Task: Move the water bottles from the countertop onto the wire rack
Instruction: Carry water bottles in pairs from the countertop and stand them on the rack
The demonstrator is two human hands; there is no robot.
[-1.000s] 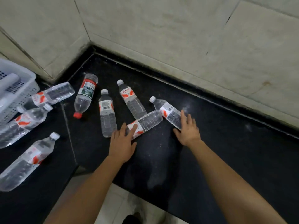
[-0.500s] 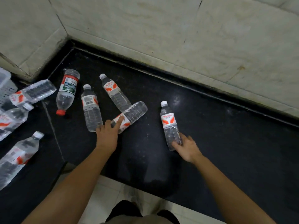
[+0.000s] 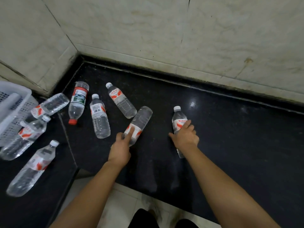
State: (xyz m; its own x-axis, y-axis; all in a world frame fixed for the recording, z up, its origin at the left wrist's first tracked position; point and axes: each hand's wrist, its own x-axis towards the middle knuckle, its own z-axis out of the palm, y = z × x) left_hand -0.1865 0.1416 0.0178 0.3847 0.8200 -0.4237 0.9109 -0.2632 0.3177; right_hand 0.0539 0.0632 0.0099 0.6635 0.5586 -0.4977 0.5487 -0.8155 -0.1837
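Observation:
Several clear water bottles lie on the black countertop (image 3: pixel 238 132). My right hand (image 3: pixel 185 137) grips one white-capped bottle (image 3: pixel 178 118) round its labelled middle, the cap pointing away from me. My left hand (image 3: pixel 122 145) holds the near end of another bottle (image 3: pixel 141 120), with the index finger stretched along its red and white label. Further left lie a third bottle (image 3: pixel 122 102), a fourth (image 3: pixel 99 118) and a red-capped bottle (image 3: pixel 77 102). No wire rack is in view.
Three more bottles (image 3: pixel 31 168) lie on the lower counter section at the left, beside a white perforated plastic basket (image 3: pixel 11 111). Tiled walls meet in a corner behind the counter. The counter's front edge and pale floor tiles are below my arms.
My right hand slid up from the bottle's base to its label and closed round it. My left hand has closed on the near end of its bottle. The view shifted right.

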